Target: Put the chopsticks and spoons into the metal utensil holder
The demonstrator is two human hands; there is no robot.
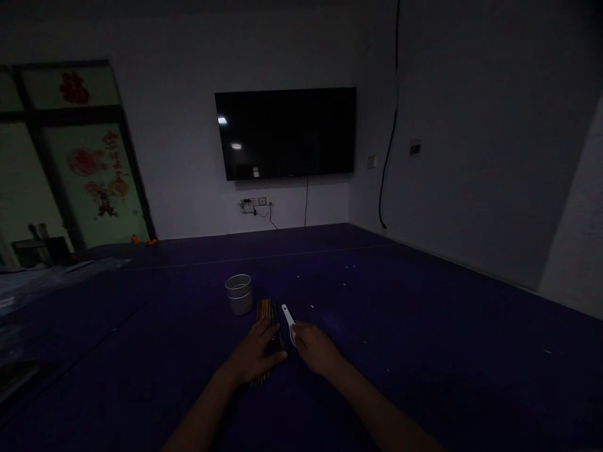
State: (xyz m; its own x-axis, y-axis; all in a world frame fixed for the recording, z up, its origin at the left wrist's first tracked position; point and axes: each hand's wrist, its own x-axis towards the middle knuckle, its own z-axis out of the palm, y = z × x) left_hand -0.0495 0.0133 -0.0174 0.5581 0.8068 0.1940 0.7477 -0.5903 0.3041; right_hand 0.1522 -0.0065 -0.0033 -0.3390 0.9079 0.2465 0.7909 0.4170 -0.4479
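My left hand (pixel 257 356) rests on a bundle of wooden chopsticks (pixel 264 310) lying on the dark blue floor, fingers curled over the sticks. Beside it, my right hand (pixel 315 347) is closed on the handle of a white spoon (pixel 287 316), whose bowl points away from me. A small metal cup (pixel 239 293) stands upright just beyond the chopsticks, to the left. The room is dim, so fine detail of the fingers is hard to make out.
A dark blue floor covering (pixel 424 326) spreads all around. A black TV (pixel 285 132) hangs on the far wall above a power socket (pixel 257 203). A glass door with red decorations (pixel 89 163) is at the left. Crumpled plastic sheeting (pixel 42 282) lies at left.
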